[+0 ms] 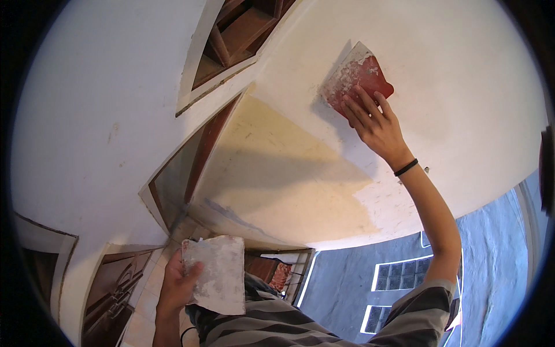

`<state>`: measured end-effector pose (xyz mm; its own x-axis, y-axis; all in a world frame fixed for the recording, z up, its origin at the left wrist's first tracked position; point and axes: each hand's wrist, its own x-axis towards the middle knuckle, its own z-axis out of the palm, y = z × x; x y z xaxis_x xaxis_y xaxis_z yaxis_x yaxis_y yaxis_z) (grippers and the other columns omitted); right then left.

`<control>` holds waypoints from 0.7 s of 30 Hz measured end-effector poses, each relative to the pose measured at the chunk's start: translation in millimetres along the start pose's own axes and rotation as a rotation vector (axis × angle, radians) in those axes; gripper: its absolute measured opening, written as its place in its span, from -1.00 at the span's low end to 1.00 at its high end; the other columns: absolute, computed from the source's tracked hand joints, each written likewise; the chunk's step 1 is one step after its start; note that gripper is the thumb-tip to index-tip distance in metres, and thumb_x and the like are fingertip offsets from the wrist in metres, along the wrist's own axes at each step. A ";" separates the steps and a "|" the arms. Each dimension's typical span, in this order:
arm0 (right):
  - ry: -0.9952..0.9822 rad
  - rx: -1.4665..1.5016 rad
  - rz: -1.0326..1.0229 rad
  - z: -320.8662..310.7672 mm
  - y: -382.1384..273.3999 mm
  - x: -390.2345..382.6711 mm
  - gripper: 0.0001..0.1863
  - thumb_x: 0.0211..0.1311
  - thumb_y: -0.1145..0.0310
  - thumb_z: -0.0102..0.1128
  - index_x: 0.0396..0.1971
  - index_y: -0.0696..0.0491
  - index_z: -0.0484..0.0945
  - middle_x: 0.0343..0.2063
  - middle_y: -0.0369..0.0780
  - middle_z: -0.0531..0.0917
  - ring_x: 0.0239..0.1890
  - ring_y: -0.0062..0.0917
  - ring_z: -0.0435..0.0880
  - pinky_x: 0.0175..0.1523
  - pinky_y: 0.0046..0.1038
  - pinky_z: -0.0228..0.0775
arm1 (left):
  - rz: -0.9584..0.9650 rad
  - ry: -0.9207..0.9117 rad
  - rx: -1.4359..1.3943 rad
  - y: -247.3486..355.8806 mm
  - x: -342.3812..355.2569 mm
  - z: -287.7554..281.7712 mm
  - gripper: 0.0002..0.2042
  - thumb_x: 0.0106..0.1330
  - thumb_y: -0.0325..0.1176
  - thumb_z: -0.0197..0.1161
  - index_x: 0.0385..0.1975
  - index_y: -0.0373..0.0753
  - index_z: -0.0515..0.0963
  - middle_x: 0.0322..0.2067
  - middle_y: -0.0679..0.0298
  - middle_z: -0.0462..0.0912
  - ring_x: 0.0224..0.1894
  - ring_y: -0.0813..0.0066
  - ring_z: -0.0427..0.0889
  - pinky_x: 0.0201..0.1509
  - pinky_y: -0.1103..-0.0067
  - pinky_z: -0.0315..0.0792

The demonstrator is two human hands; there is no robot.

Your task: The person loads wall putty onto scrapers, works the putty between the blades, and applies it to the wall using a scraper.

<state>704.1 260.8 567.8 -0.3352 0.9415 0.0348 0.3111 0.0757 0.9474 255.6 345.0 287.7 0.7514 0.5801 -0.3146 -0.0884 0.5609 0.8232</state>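
Observation:
High on the white wall [462,87], my right hand [381,133] presses a red putty spreader [359,74] with its fingers laid over the blade. Pale, dried-looking filler crusts the spreader's edge, and its thumb side is hidden. Low down, my left hand [174,282] grips a flat, roughly square plate [218,276] smeared with whitish-grey filler, the thumb across its face. Below the spreader the wall has a bare yellowish patch [277,173] beside the smoother white coat. A black band [406,168] circles my right wrist.
To the left, a white wall [87,127] has a slanted opening [240,34] showing wooden parts and a doorway [199,156] with a brown frame. A grey-blue wall [341,277] with glass-block windows [402,274] lies at the lower right. A tiled floor [147,295] shows at the lower left.

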 end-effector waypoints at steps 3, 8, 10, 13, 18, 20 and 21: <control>-0.070 -0.009 0.024 -1.1 9.2 -16.2 -0.53 0.19 0.26 0.35 0.13 -0.03 0.65 0.25 -0.33 0.60 0.41 -0.36 0.44 0.36 -0.15 0.29 | 0.000 0.006 -0.017 -1.2 -0.5 -3.2 -0.60 0.42 -0.46 0.30 0.20 -0.41 0.43 0.01 0.18 0.67 0.01 0.49 0.64 0.18 0.52 0.48; -0.008 -0.046 0.150 -53.4 13.9 -22.5 -0.64 0.16 0.36 0.32 -0.01 0.04 0.70 0.14 -0.30 0.67 0.28 -0.30 0.56 0.30 -0.12 0.32 | -0.037 0.068 -0.055 -5.2 -2.8 -10.6 -0.60 0.42 -0.47 0.29 0.21 -0.41 0.43 0.01 0.19 0.67 0.01 0.48 0.64 0.17 0.51 0.50; -0.038 -0.052 0.250 -77.4 2.3 -25.7 -0.61 0.14 0.38 0.32 0.01 0.03 0.69 0.14 -0.30 0.67 0.25 -0.31 0.58 0.28 -0.13 0.32 | -0.034 0.072 -0.046 -4.8 -0.7 -10.5 -0.61 0.43 -0.48 0.29 0.21 -0.41 0.43 0.01 0.19 0.67 0.01 0.48 0.64 0.16 0.51 0.50; 0.016 0.059 0.524 -91.4 -35.7 -26.1 -0.56 0.10 0.57 0.26 0.03 -0.03 0.71 -0.05 -0.33 0.78 0.07 -0.43 0.68 0.09 -0.30 0.40 | 0.005 0.063 -0.068 -4.0 5.0 -8.1 -0.62 0.41 -0.54 0.24 0.21 -0.42 0.43 0.01 0.18 0.68 -0.01 0.45 0.67 0.13 0.50 0.53; 0.106 0.323 0.856 -90.1 -73.6 -29.9 -0.56 0.11 0.62 0.24 0.02 -0.03 0.71 -0.23 -0.29 0.78 -0.18 -0.39 0.69 -0.13 -0.32 0.40 | 0.025 -0.025 0.008 7.6 12.2 -2.9 -0.63 0.42 -0.51 0.26 0.19 -0.39 0.45 -0.01 0.20 0.68 -0.03 0.49 0.65 0.11 0.53 0.52; 0.123 0.439 0.971 -79.6 -83.1 -40.1 -0.61 0.18 0.61 0.22 0.01 0.00 0.69 -0.29 -0.29 0.76 -0.25 -0.45 0.67 -0.17 -0.36 0.41 | 0.035 -0.010 0.057 14.4 7.6 -1.8 -0.66 0.42 -0.51 0.27 0.16 -0.38 0.46 -0.02 0.21 0.68 -0.02 0.49 0.65 0.11 0.52 0.53; 0.131 0.573 1.047 -75.8 -87.9 -44.5 -0.66 0.25 0.60 0.19 0.00 0.02 0.68 -0.35 -0.29 0.74 -0.32 -0.51 0.65 -0.20 -0.40 0.41 | 0.060 -0.020 0.092 17.4 2.9 -1.2 -0.66 0.42 -0.51 0.27 0.16 -0.38 0.46 -0.02 0.21 0.68 -0.02 0.49 0.65 0.11 0.52 0.53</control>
<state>624.3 187.4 507.1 0.2387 0.5954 0.7672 0.8259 -0.5400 0.1621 255.4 357.1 300.6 0.7595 0.5984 -0.2550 -0.0736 0.4686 0.8804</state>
